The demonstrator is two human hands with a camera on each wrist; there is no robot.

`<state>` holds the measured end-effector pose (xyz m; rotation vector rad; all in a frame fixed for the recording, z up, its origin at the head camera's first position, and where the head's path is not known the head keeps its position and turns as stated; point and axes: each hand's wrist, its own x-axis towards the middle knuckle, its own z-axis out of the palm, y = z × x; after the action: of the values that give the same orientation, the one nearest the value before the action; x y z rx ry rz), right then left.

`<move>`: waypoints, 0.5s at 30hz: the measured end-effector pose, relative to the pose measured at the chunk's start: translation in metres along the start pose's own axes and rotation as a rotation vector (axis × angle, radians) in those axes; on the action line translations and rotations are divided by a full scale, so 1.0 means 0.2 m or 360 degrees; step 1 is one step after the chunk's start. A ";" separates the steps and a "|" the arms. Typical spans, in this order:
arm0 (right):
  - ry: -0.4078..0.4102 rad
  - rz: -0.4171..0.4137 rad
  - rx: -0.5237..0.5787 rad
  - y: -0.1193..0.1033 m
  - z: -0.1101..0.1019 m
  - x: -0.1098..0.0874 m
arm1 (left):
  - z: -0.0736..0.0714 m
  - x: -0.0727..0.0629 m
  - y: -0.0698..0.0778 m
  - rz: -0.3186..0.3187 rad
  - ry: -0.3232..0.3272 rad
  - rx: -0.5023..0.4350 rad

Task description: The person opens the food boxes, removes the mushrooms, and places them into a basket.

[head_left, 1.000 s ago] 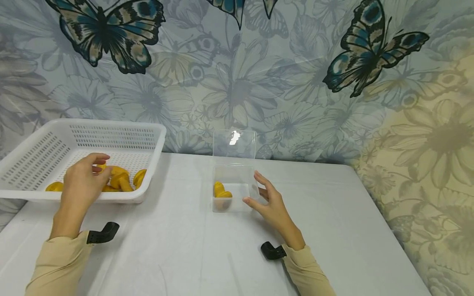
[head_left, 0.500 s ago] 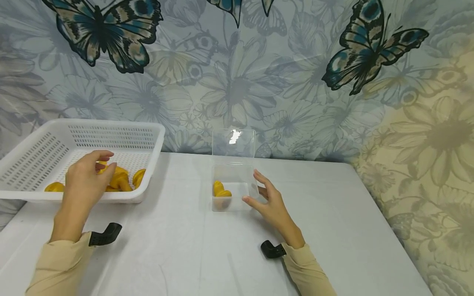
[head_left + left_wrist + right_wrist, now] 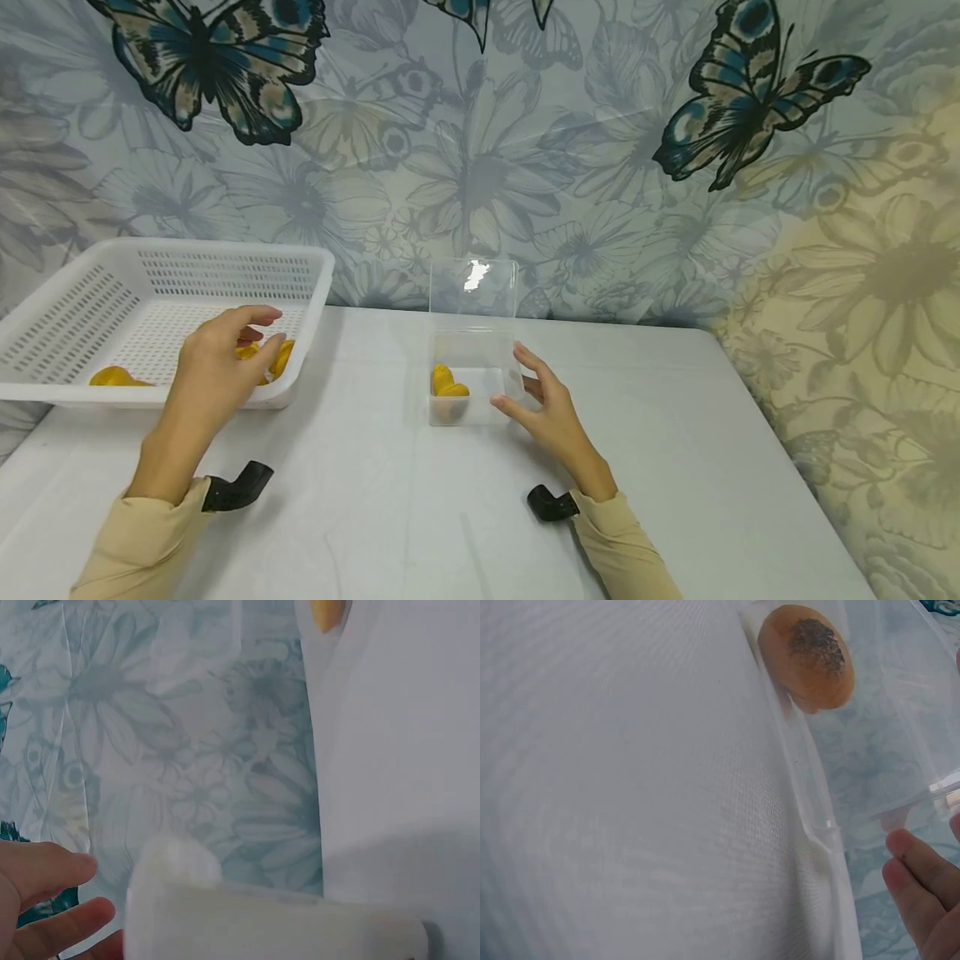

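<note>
My left hand (image 3: 217, 358) is over the front right part of a white perforated basket (image 3: 67, 393), fingers bent and thumb held apart, with nothing visible gripped. Below and behind it lie golden-yellow buns (image 3: 283, 358), partly hidden by the hand. In the left wrist view the fingers (image 3: 64, 926) show beside the blurred basket rim. A clear hinged box (image 3: 487, 410) stands mid-table, its lid (image 3: 472, 292) raised. Inside its left side are golden buns (image 3: 448, 388); one bun (image 3: 806, 656) shows dark specks. My right hand (image 3: 551, 408) rests spread fingers and thumb against the box's right wall.
Another yellow bun (image 3: 116, 377) lies at the basket's front left. The white-covered table (image 3: 390, 500) reaches back to a butterfly-printed backdrop (image 3: 480, 167). Black wrist mounts (image 3: 238, 487) sit at both sleeves.
My left hand has shifted right over the basket, uncovering more yellow at the front left and covering buns on the right. The right hand and the box have stayed put.
</note>
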<state>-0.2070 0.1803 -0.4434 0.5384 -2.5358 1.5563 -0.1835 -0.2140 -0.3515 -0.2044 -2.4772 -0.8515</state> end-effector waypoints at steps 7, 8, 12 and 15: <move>0.0003 -0.0001 -0.0017 0.00 -0.01 0.00 | 0.05 -0.02 0.09 0.0174 -0.0005 -0.0056; 0.0006 -0.0010 -0.0012 0.00 -0.01 0.00 | 0.06 -0.02 0.10 0.0191 -0.0015 -0.0062; 0.0003 -0.0019 0.0016 0.00 -0.01 0.00 | 0.10 -0.03 0.15 0.0228 -0.0085 -0.0073; -0.0002 -0.0010 0.0030 0.01 0.00 0.00 | 0.14 -0.03 0.18 0.0248 -0.0166 -0.0076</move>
<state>-0.2082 0.1814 -0.4441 0.5497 -2.5203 1.5796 -0.1802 -0.1682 -0.3544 -0.4630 -2.4991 -0.8539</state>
